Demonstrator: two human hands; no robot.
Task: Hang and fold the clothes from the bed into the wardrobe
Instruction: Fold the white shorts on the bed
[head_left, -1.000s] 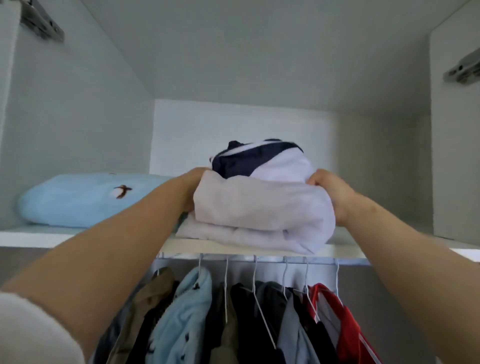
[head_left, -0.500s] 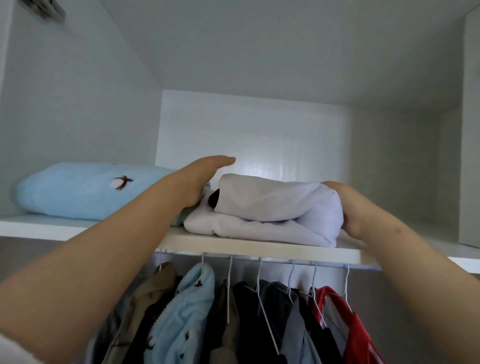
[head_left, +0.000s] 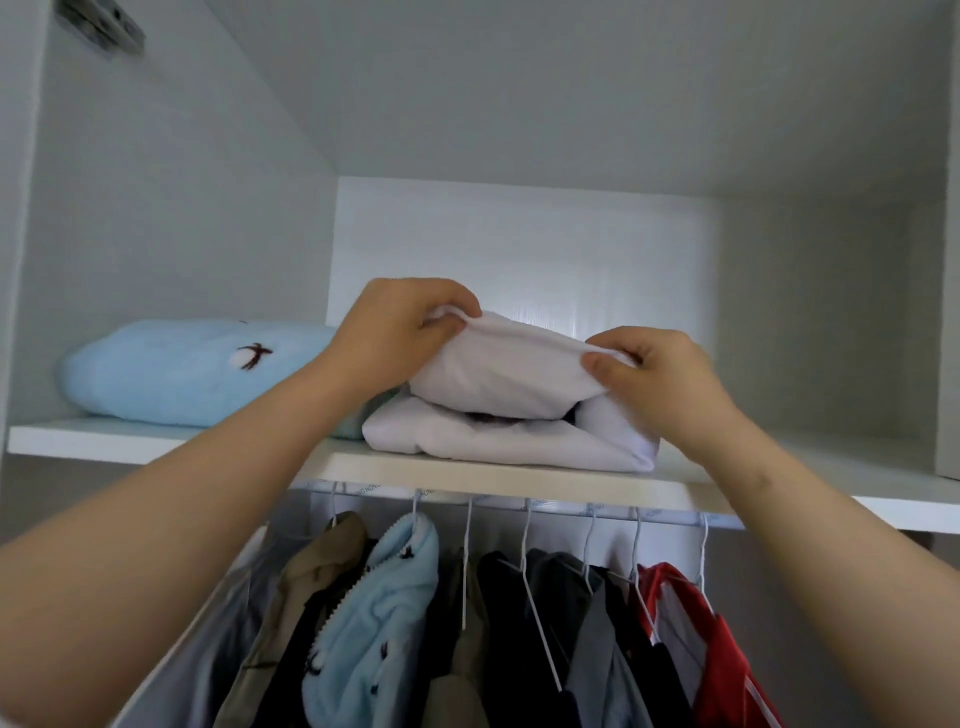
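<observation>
Half a second earlier the left hand (head_left: 400, 332) was flat and open above the far left corner of the bundle, and the right hand (head_left: 654, 374) was pressed against its right end. Now both hands were on the top layer and were pinching it. The left hand held the far left edge of the upper fold between thumb and curled fingers. The right hand pinched the same fold at its right end, with the thumb in front.

The white folded garment (head_left: 498, 415) lay directly under the two hands, on the shelf (head_left: 467, 470) of the wardrobe (head_left: 156, 208), close to the near edge. Its long axis ran from left to right along the shelf. Each hand held one end, so neither was nearer than the other. The upper fold was lifted a little, and a dark part of the cloth showed in the gap below it. I judge the next move to be smoothing or tucking this fold, which needs both ends to move together.

The cloth looked thin, smooth and soft, with rounded folds. Just beside it on the left lay a light blue fleece (head_left: 192, 374), thick and fluffy, with a small dark embroidered figure. Under the shelf, a rail (head_left: 571, 506) carried the hanging clothes (head_left: 519, 623) on thin white hangers.
</observation>
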